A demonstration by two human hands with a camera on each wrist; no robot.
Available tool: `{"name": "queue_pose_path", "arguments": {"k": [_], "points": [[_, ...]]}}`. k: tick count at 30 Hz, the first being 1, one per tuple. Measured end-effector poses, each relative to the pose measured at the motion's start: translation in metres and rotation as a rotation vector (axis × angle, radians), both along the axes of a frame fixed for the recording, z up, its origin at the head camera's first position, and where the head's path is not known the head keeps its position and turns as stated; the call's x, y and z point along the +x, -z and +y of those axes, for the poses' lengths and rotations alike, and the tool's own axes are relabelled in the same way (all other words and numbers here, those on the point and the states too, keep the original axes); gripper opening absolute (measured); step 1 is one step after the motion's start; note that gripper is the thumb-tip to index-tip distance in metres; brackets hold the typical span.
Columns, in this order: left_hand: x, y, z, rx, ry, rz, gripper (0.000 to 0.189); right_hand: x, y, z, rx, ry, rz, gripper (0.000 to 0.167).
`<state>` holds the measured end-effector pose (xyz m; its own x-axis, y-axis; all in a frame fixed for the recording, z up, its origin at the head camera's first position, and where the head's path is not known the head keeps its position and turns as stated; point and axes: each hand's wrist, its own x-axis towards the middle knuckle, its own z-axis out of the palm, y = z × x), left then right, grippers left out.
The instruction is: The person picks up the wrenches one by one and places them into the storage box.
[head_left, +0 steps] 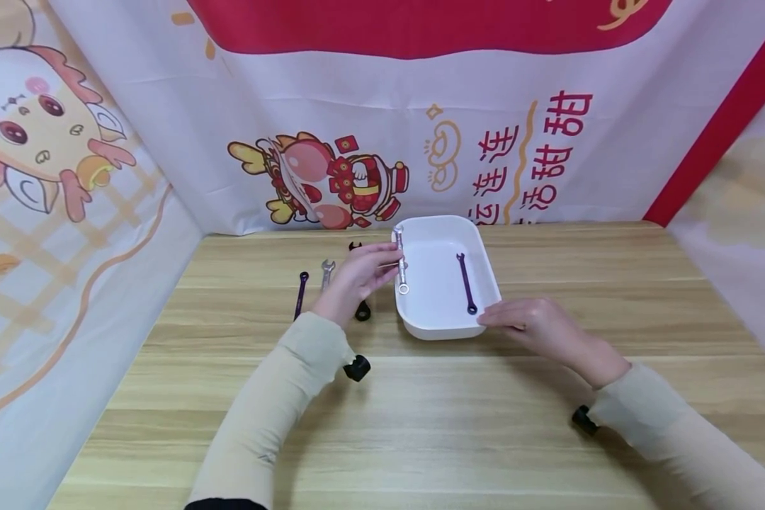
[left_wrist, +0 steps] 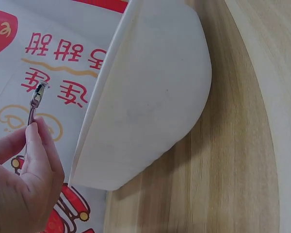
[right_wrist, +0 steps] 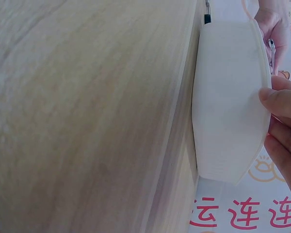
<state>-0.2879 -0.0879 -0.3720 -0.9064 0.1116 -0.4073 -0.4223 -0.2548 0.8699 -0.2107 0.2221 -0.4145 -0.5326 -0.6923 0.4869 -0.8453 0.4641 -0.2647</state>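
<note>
My left hand pinches a silver wrench between thumb and fingers, held lengthwise at the left rim of a white plastic basin. The left wrist view shows this wrench standing out past the fingertips, above the basin's rim. With thumb and fingers my right hand grips the basin's rim at the near right corner. The right wrist view has the thumb on the basin's outer wall and the fingers over the rim. A dark purple wrench lies inside the basin, toward its right side.
Left of the basin, a purple wrench, a silver wrench and a black wrench lie on the wooden table. My left hand and sleeve partly cover them. A printed cloth hangs behind the table.
</note>
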Motion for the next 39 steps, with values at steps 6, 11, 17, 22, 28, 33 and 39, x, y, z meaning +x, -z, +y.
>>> {"name": "queue_pose_path", "arguments": {"k": [6,11,17,22,28,33,39], "points": [[-0.002,-0.001,0.007,-0.013,0.0,-0.005,0.034,0.0,0.001,-0.001,-0.008,-0.006,-0.007,0.035],[-0.002,-0.002,0.01,-0.01,0.004,-0.011,0.033,0.001,0.0,-0.001,-0.012,-0.012,-0.01,0.037],[-0.002,-0.003,0.019,0.025,0.002,-0.011,0.033,0.001,-0.001,-0.001,-0.019,-0.018,0.001,0.039],[-0.003,-0.002,0.027,0.046,-0.003,-0.015,0.033,0.001,0.0,-0.001,-0.008,-0.007,-0.012,0.037],[-0.005,0.001,0.034,0.048,0.023,-0.025,0.035,0.001,0.0,0.0,0.003,0.009,-0.031,0.034],[-0.006,0.005,0.04,0.058,0.04,-0.039,0.035,0.001,0.0,-0.001,0.0,0.007,-0.043,0.034],[-0.009,0.009,0.05,0.053,0.049,-0.062,0.034,0.002,0.001,-0.001,-0.008,0.005,-0.035,0.035]]}}
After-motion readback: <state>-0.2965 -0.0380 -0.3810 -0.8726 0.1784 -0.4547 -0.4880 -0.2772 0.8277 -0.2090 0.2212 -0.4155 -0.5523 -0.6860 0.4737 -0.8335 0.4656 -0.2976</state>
